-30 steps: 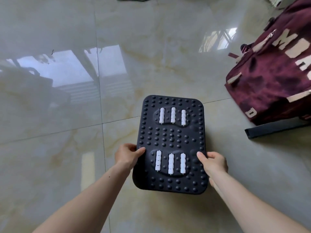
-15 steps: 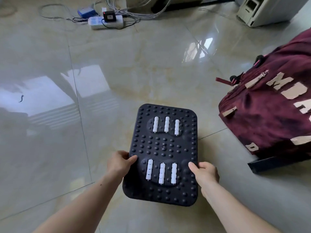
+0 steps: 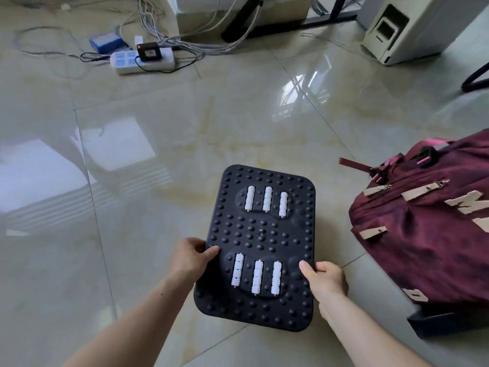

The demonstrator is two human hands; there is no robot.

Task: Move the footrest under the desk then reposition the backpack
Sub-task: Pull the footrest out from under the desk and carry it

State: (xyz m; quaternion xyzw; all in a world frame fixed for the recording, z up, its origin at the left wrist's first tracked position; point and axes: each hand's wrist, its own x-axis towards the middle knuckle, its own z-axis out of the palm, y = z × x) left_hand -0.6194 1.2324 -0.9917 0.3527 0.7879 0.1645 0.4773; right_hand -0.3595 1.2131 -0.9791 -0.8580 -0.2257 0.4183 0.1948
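Observation:
The footrest (image 3: 260, 234) is a black studded board with two sets of white rollers, held above the glossy tiled floor in the lower middle. My left hand (image 3: 189, 256) grips its left edge and my right hand (image 3: 326, 280) grips its right edge, thumbs on top. The maroon backpack (image 3: 428, 234) with beige letters lies on the floor at the right, a little apart from the footrest. Black desk legs (image 3: 328, 18) show at the top of the view.
A white power strip (image 3: 143, 60) with a black plug, a blue box (image 3: 105, 42) and a tangle of grey cables lie at the top left. A white appliance (image 3: 412, 27) stands at the top right. A dark bar (image 3: 444, 323) lies under the backpack.
The view has tilted up and forward, bringing the cables, desk legs and white appliance into sight. Both hands keep the same grip on the footrest, which has moved toward the desk.

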